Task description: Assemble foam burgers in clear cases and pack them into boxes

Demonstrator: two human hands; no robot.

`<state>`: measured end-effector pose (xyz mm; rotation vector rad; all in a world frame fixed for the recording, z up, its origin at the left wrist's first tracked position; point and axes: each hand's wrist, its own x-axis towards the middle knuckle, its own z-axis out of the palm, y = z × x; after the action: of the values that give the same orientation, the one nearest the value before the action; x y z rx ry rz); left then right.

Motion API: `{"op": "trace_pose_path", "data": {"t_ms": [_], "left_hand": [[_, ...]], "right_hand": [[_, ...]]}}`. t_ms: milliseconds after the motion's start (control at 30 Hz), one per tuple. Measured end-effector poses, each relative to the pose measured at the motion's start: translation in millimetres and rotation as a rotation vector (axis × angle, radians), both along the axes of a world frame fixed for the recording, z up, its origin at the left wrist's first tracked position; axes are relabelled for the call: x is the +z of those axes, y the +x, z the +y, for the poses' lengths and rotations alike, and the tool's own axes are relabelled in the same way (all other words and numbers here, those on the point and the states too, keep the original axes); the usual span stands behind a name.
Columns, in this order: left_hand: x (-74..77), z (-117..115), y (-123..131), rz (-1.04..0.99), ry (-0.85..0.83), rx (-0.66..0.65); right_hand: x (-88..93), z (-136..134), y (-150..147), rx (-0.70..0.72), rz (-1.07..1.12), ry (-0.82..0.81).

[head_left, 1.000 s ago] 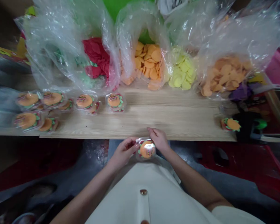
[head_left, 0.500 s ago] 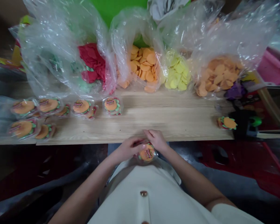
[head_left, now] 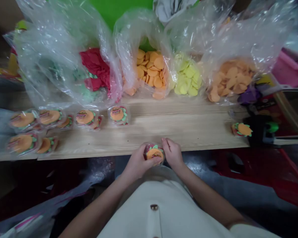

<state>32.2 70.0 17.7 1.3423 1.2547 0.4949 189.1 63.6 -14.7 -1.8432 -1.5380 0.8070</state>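
At the table's front edge my left hand [head_left: 137, 162] grips a toy burger in a clear plastic pack [head_left: 155, 154], its thumb across the orange bun with the printed picture. Red and green layers show at the pack's far side. My right hand [head_left: 173, 153] is closed close against the pack's right side, thumb and forefinger together; whatever lies between them is hidden. Ahead and left on the table stands another packed toy burger [head_left: 118, 114], with a further one [head_left: 85, 117] beyond it.
Several more packed burgers [head_left: 23, 119] crowd the table's left end. Along the back lie open plastic bags of red pieces [head_left: 96, 67], orange discs [head_left: 151, 67], yellow pieces [head_left: 188, 79] and pale orange discs [head_left: 232, 79]. An unpacked-looking burger [head_left: 243, 129] sits at right beside a black device [head_left: 258, 130].
My left hand has shifted its hold, with its thumb now over the bun. The packed burger has come up nearer the table edge, and my right hand has moved slightly right, off its top.
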Motion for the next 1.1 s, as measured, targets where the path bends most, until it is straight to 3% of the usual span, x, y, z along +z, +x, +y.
{"op": "trace_pose_path", "data": {"t_ms": [200,400,533,667,800,867,933,1100], "left_hand": [[5.9,-2.4,8.7,0.007,0.074,0.113],[8.8,7.7,1.8,-0.136,0.111,0.049],[7.4,23.7,-3.5,-0.148,-0.04,0.17],[10.4,33.7,-9.9,-0.278,-0.202,0.068],[21.2,40.4,-15.3,-0.296,-0.257,-0.204],[25.0,42.1,-15.6,-0.286,-0.239,-0.276],[25.3,41.1,-15.4,-0.265,-0.178,-0.215],[14.4,28.4,-12.9,-0.244,-0.097,0.18]], "right_hand": [[12.7,22.1,3.6,0.068,0.04,0.141],[12.0,31.8,10.1,0.11,0.088,0.148],[11.9,36.9,14.4,0.197,0.037,0.112],[19.8,44.1,16.7,0.331,-0.003,0.063],[28.8,52.6,5.2,0.616,-0.047,0.044],[30.4,57.5,-3.2,0.711,-0.066,0.076],[30.2,60.9,-8.7,0.629,-0.07,0.11],[26.4,50.4,-9.4,0.091,0.069,0.045]]}}
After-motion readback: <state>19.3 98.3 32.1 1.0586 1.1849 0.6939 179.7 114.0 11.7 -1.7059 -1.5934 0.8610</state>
